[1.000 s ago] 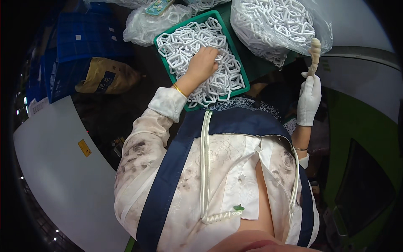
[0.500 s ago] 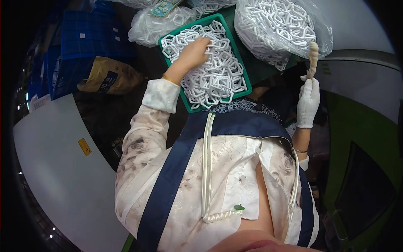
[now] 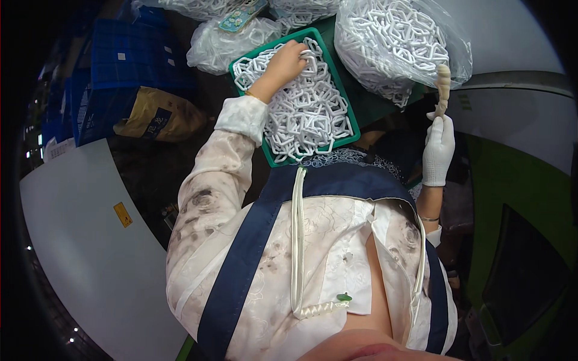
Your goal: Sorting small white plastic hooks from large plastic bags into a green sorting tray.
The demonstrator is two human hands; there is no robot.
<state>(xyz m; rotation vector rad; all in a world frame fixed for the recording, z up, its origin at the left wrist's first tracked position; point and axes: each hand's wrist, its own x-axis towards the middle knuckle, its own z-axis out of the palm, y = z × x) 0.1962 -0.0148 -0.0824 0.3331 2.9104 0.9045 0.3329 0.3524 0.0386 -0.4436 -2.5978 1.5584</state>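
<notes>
A green tray (image 3: 354, 118) sits in front of my lap, heaped with white angular open-centred links (image 3: 301, 120). My left hand (image 3: 284, 65) is bare and reaches over the far part of the heap. Its fingers are curled together on a white link (image 3: 308, 55) at the fingertips; their undersides are hidden. Off to the right, my right hand (image 3: 439, 151) wears a white glove and is closed round the lower end of a beige, ridged, knobby stick (image 3: 443, 87). The stick points up and away from me, near the front of a clear bag (image 3: 460, 60).
The clear bag, full of similar white links, stands right of the tray. More plastic bags (image 3: 208, 45) lie behind it, one with a colourful card (image 3: 242, 16) on top. At left are blue crates (image 3: 135, 57), a brown paper sack (image 3: 159, 114) and a pale panel (image 3: 84, 198).
My left hand has moved farther across the tray and a little right, its fingers now closer together on a link. My right hand still holds the stick, slightly left of before.
</notes>
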